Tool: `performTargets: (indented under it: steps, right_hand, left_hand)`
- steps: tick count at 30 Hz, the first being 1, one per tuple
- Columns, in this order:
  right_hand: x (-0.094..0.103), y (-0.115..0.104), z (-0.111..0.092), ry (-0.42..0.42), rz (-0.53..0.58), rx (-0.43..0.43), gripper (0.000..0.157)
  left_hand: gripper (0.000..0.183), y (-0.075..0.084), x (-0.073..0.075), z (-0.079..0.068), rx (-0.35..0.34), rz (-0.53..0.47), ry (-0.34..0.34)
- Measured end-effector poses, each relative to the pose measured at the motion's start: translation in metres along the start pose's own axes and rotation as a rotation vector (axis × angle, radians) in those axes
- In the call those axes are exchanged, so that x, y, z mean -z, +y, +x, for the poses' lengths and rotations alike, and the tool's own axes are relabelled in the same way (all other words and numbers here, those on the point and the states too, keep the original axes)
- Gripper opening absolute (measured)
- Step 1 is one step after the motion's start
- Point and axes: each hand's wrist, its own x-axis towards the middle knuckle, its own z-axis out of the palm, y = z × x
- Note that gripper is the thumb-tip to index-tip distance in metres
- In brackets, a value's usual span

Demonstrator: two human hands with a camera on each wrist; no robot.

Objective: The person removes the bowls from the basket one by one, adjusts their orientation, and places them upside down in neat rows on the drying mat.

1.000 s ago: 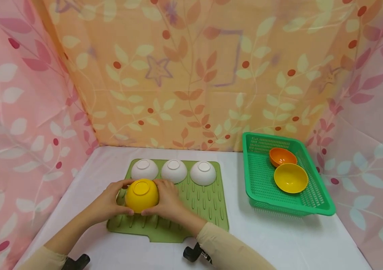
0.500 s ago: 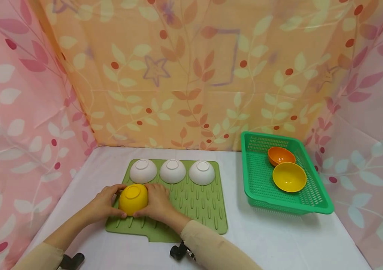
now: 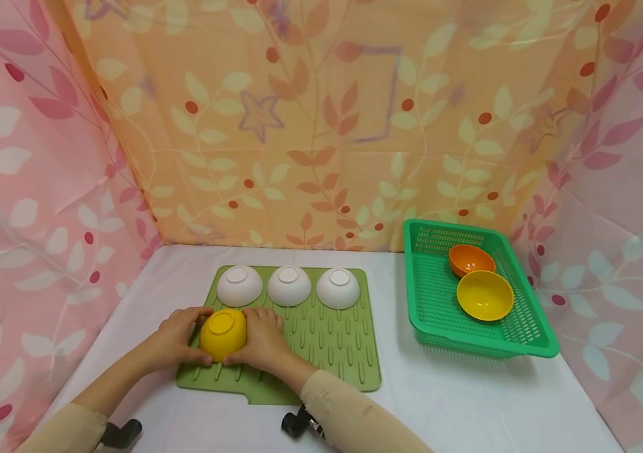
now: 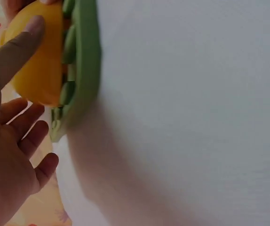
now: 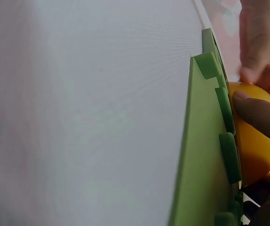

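The upside-down yellow bowl (image 3: 223, 336) has just slid a bit to the left and gone down, away from the eye; a second ago it looked bigger and was closer to the middle. Now it is on the green mat (image 3: 321, 362), near the left edge, in front of the white bowl (image 3: 239, 287) at the left end of the back row. Its rim seems to rest on the mat's bumps, so I think putting it down is almost done, but the hands do not let go. The left hand (image 3: 177, 340) grips one side with its thumb in front and fingers bent round the back, and the right hand (image 3: 263, 340) grips the other side the same way. The yellow bowl is round, smooth and a little shiny, with a raised ring on its bottom; it looks like hard plastic. The mat is flat and looks rubbery, with rows of long, thin bumps. The green basket (image 3: 410, 283) on the right is full of little holes, and an orange bowl (image 3: 467, 259) and another yellow bowl (image 3: 486, 296) lie in it, open side up, touching each other.
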Motion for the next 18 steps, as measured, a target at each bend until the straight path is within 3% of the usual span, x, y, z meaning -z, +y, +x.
performTargets:
  steps: [7,13,18]
  right_hand:
    - [0.002,-0.001,-0.001,-0.005,-0.001,-0.001,0.100]
    - [0.004,-0.003,-0.003,-0.008,0.004,0.005,0.097]
    - [0.006,-0.003,-0.005,0.002,0.007,0.017,0.095]
  left_hand:
    - [0.075,0.009,0.010,0.005,-0.088,-0.178,0.062]
    - [0.059,0.009,0.006,0.010,-0.120,-0.184,0.063]
    - [0.056,0.010,0.006,0.012,-0.122,-0.192,0.057]
